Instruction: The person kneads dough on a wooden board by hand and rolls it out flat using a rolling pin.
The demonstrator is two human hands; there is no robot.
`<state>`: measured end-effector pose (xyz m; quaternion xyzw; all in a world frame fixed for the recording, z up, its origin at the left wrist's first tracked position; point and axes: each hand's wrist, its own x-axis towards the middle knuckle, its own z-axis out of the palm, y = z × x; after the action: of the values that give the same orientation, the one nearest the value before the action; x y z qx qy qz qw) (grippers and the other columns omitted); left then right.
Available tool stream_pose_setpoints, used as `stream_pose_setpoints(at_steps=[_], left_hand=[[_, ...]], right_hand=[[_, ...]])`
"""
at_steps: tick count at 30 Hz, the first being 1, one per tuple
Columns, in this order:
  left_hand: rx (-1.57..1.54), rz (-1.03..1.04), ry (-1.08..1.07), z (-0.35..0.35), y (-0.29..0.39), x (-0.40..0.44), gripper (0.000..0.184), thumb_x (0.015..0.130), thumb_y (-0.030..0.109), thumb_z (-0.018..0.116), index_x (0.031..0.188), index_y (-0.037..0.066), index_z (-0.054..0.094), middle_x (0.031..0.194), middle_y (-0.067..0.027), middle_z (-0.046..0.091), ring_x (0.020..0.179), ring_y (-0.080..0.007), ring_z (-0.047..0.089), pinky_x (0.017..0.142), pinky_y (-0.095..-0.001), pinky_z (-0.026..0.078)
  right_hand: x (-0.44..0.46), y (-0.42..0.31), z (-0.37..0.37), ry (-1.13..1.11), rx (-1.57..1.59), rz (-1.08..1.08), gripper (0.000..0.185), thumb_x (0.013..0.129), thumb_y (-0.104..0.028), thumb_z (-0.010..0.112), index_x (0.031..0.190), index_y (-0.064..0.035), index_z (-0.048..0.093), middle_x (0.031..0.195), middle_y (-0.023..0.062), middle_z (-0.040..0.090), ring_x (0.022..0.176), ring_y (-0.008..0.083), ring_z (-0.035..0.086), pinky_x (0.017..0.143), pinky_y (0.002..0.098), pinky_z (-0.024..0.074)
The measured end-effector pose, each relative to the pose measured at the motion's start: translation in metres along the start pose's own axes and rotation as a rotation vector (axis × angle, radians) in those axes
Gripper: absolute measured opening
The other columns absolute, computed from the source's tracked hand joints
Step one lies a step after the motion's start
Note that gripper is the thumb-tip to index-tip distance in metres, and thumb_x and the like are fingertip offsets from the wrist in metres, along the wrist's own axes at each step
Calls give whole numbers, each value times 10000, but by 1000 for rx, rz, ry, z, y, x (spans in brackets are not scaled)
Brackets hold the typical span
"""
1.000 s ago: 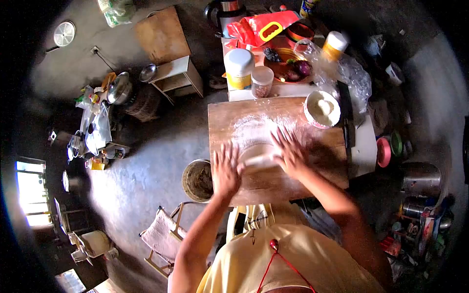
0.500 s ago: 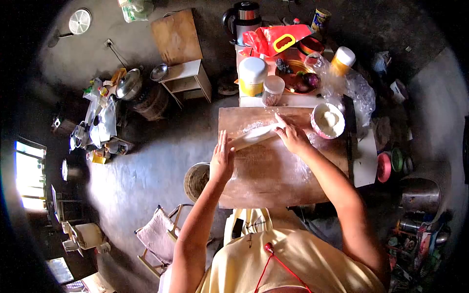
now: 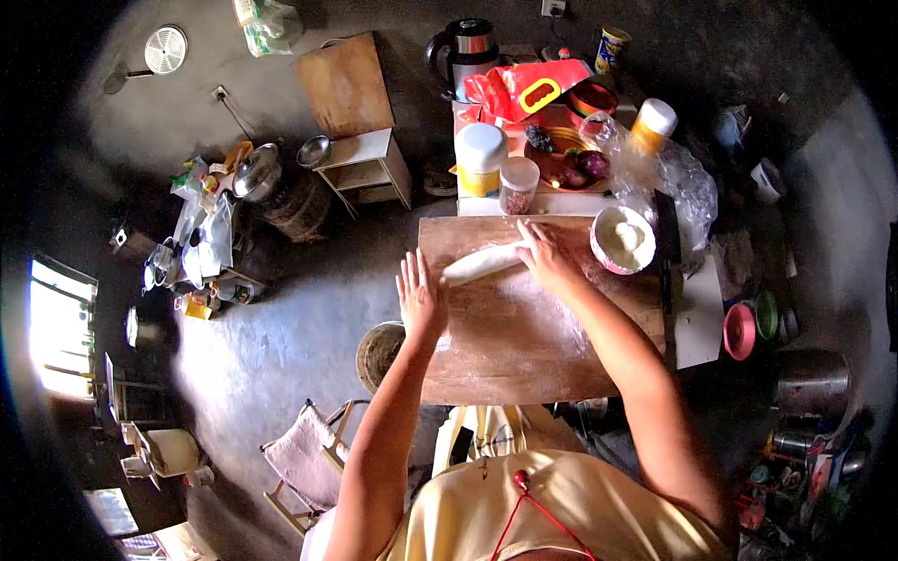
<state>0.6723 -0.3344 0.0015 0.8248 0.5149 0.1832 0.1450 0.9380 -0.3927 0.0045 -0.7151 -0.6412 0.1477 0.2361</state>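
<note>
A long white roll of dough [image 3: 486, 263] lies at a slant on the floury wooden board [image 3: 524, 365]. Whether a rolling pin is inside it I cannot tell. My left hand [image 3: 424, 297] is flat at the roll's left end, fingers stretched out and spread past the board's left edge. At the other end, my right hand [image 3: 550, 259] rests over the roll with fingers extended forward. White flour is smeared on the wood around the roll. Close to my right hand, on the board's far right corner, stands a bowl [image 3: 623, 240] with white flour or dough in it.
Behind the board are a white-lidded tub [image 3: 481, 159], a clear jar [image 3: 518, 185], a plate of purple vegetables [image 3: 561, 140], a red bag [image 3: 496, 89] and a thermos jug [image 3: 465, 56]. A bucket [image 3: 379, 355] and folding chair [image 3: 307, 455] stand left on the floor.
My left hand's fingers have spread apart and point further left. My right hand has shifted slightly left, and its index finger stands out less. The whole view has tilted a little.
</note>
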Motion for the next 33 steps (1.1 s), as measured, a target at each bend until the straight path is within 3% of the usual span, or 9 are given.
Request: stream_pose_setpoints(at_steps=[1,2,9,11,13,19,24,29,33], left_hand=[[-8,-29,64,4,-3,10,669,984,370,457,1493,-8,242,1519,-250,297,1439,-385,233,1174,-498,172],[16,-49,44,5,-8,18,628,985,359,457,1463,-16,298,1488,-251,344,1424,-391,262,1170,-490,192],[-101,92,71,-1,-6,-1,466,954,262,513,1319,-24,470,1347,-224,497,1292,-406,435,1089,-465,343],[-116,12,12,-16,6,-13,379,930,230,540,1241,14,533,1224,-191,556,1140,-388,528,988,-474,410],[-13,91,62,-26,13,-25,265,882,221,604,1097,67,597,1095,-134,582,995,-343,560,844,-454,451],[-92,168,-15,-28,22,-65,408,852,274,665,1201,78,587,1183,-128,577,1122,-351,533,975,-446,409],[-65,143,-58,-47,25,-105,382,819,270,700,1150,99,616,1119,-103,573,1059,-323,538,914,-451,415],[-18,299,-90,-44,20,-147,395,755,126,678,1139,75,602,1085,-99,556,1034,-312,531,876,-435,423],[-82,303,-128,-52,23,-160,380,757,95,661,1132,79,604,1061,-94,556,986,-302,545,838,-416,447]], right_hand=[[10,-4,0,-2,118,50,670,981,-352,512,1492,-3,253,1427,260,431,1346,416,382,1122,477,305],[14,-7,-2,38,188,44,615,973,-334,527,1445,16,346,1355,265,498,1287,432,438,1089,479,345],[-6,-2,3,234,-2,-95,498,904,-324,625,1269,10,561,1251,222,554,1180,397,512,1026,483,394],[-15,7,3,305,-10,-251,444,857,-303,673,1198,-27,604,1144,180,577,1084,365,544,945,470,428],[-32,-6,-27,193,-121,-209,325,849,-270,677,1080,-46,629,1059,131,579,1008,338,551,885,448,436],[-69,0,-19,238,-79,-318,314,850,-226,673,1101,-45,615,1102,139,589,1026,341,562,907,440,444],[-128,-12,-38,186,22,-232,327,873,-214,657,1134,-27,593,1131,154,585,1036,343,568,913,439,452],[-168,-1,-23,169,17,-257,443,861,-186,668,1256,-22,553,1282,161,543,1172,353,521,1004,432,412],[-203,-19,-44,94,-18,-256,458,840,-182,688,1255,-30,567,1219,145,577,1134,338,540,979,430,427]])
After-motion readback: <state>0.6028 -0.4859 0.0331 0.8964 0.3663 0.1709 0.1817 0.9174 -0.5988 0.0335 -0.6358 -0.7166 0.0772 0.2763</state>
